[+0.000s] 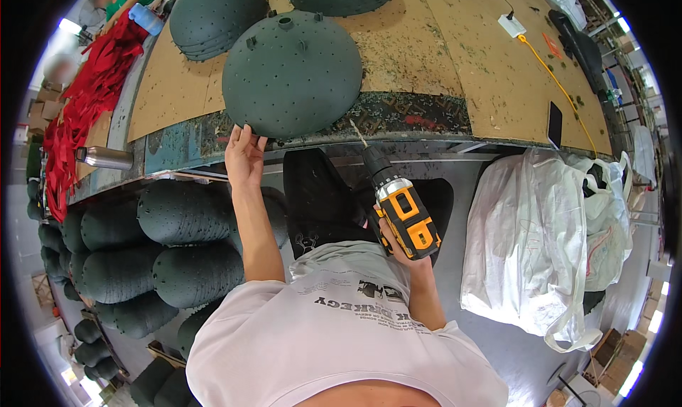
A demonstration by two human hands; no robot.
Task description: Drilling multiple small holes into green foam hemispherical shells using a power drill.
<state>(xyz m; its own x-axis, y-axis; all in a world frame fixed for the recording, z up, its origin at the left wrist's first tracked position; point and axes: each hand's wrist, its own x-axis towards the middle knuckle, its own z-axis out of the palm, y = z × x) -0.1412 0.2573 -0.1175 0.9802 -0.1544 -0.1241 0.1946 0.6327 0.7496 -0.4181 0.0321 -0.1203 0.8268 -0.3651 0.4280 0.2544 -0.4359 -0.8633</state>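
One dark green dome (291, 87): is being borne by the worktable (426, 112) at its near edge, its dotted shell being topped by a short tube and pegs.
Left hand (246, 158): is being held at the dome's near-left rim, fingertips touching it, thumb being kept apart from the fingers; whether the rim is being pinched cannot be told.
Left forearm (256, 226): is being stretched forward, away from the body.
Right hand (402, 247): is being wrapped around the grip of a yellow-and-black drill (405, 211).
Right forearm (425, 293): is being kept close to the torso.
Drill bit (360, 135): is being pointed forward and slightly leftward, its tip near the dome's right-hand rim; contact cannot be told.
Left of the legs: more domes (195, 275) are being stored in stacks.
Right of the legs: white sacks (526, 229) are being kept beside the table.
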